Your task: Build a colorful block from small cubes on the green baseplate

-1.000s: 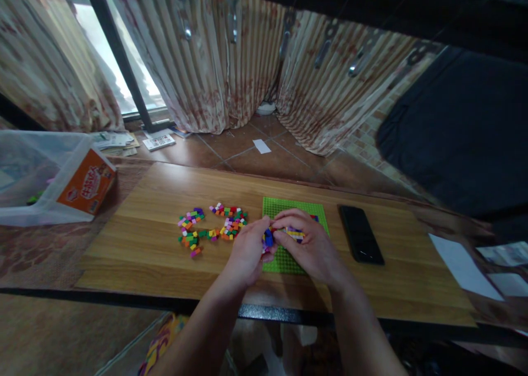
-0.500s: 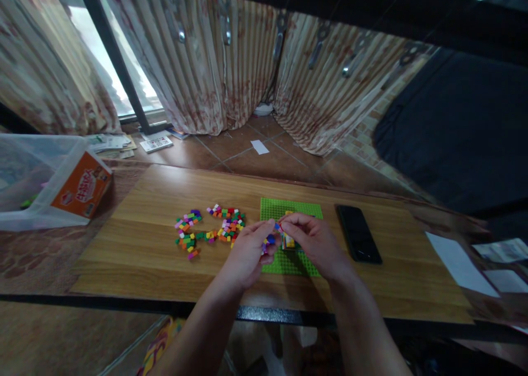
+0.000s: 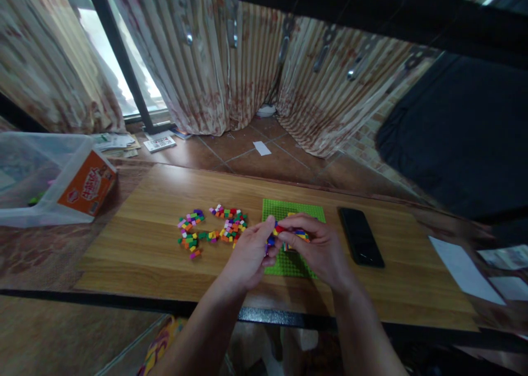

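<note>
2 hands meet over the green baseplate on our wooden table. Our left hand curls its fingers around a few small bricks, blue showing, while our right hand pinches a small multicoloured brick assembly just above the plate. Loose coloured bricks lie to the left; a black phone lies just right of the plate.

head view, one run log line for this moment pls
left hand: holds small bricks | right hand: holds brick cluster | over green baseplate | loose bricks left
</note>
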`<state>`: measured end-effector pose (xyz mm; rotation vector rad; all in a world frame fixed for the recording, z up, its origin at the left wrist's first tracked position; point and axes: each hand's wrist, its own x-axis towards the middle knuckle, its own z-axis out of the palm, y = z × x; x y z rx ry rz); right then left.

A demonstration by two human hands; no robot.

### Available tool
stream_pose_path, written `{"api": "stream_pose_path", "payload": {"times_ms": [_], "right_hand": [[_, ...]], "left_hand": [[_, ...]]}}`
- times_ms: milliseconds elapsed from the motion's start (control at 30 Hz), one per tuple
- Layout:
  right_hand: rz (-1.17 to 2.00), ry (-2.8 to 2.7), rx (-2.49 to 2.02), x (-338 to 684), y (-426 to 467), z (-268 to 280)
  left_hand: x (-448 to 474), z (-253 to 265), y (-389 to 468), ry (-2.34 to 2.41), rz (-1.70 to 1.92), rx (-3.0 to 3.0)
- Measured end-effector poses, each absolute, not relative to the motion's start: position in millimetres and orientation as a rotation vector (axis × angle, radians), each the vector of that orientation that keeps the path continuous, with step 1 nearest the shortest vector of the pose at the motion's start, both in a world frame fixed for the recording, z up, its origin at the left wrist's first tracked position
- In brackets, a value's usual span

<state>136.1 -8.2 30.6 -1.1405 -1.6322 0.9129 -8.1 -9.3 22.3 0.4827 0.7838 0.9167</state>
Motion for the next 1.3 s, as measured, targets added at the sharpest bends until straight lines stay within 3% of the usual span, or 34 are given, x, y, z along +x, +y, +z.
{"api": "stream_pose_path", "payload": {"times_ms": [400,633,933,1300], "right_hand": [[0.764,-1.633,-1.116,130,-12,35],[0.654,-1.394,-1.399,161,3,24],[0.403,-1.729,-1.573,189,27,0],[0.502,-1.807,-1.578,184,30,-5]], "left_hand": [[-11,26,-9,0.683,0.899,0.437],[-14,27,-7,0.712,0.915,0.366],[-14,26,-6,0.809,0.91,0.386],[-15,25,-6,0.819,0.92,0.392]]}}
